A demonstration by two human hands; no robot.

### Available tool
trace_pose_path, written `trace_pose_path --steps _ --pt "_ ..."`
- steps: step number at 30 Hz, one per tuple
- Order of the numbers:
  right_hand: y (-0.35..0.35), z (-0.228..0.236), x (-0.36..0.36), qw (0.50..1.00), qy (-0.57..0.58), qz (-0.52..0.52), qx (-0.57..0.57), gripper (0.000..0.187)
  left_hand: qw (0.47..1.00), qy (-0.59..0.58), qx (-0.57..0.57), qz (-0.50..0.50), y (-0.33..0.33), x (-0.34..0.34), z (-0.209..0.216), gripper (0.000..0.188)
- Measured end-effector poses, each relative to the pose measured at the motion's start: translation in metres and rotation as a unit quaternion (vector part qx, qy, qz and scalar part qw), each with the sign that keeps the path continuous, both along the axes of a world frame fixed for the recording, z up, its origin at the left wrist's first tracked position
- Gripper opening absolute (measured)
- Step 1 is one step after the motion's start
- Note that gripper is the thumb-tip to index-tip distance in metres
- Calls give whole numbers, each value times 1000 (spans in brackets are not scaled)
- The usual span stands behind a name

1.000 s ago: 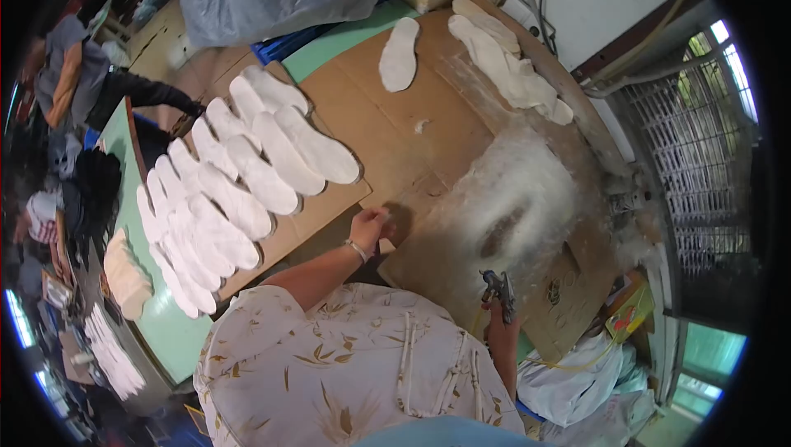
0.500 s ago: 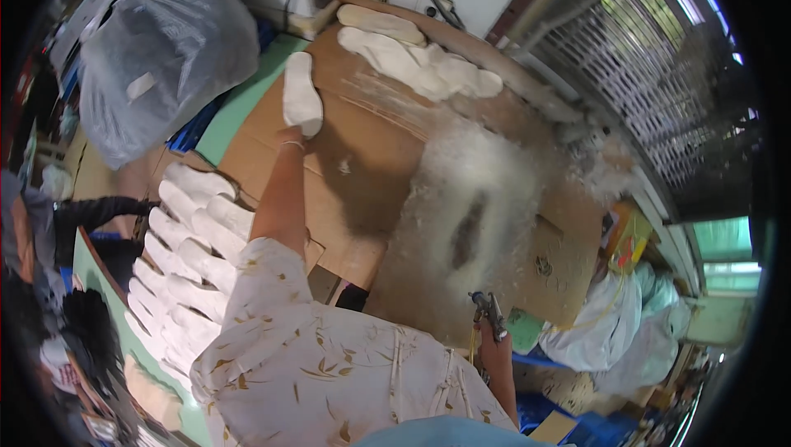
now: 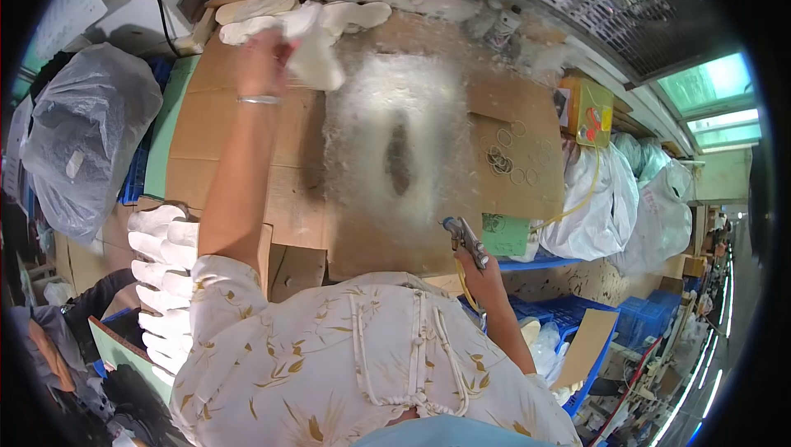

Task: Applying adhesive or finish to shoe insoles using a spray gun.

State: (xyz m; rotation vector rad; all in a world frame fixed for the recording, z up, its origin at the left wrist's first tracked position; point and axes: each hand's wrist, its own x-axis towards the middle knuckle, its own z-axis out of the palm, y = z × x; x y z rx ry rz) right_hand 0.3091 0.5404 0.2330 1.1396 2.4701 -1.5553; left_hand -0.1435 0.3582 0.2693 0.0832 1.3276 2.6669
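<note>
At nine o'clock a row of white insoles (image 3: 161,282) lies on the cardboard-covered bench (image 3: 222,142). The left hand (image 3: 262,60) reaches to twelve o'clock, fingers closed on a white insole (image 3: 317,64) — just beside the pile of insoles (image 3: 280,10). At four o'clock, the right hand (image 3: 482,270) grips a spray gun (image 3: 463,237) — beside the white overspray patch (image 3: 395,142).

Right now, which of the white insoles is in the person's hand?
The white insole gripped by the left hand, lifted over the cardboard. The others lie untouched: a pile along the far edge and rows at the near left.
</note>
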Motion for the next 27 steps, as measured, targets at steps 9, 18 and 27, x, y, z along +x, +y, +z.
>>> trace_pose_path --steps 9,18,27 --pt "32 -2 64 999 30 -11 -11 27 987 -137 -45 -71 84 204 -77 11" --pt "59 0 86 996 68 14 -51 22 941 -302 -98 -115 62 308 -198 5" --pt "52 69 -7 991 58 34 -117 21 914 -349 -148 -145 68 338 -213 13"
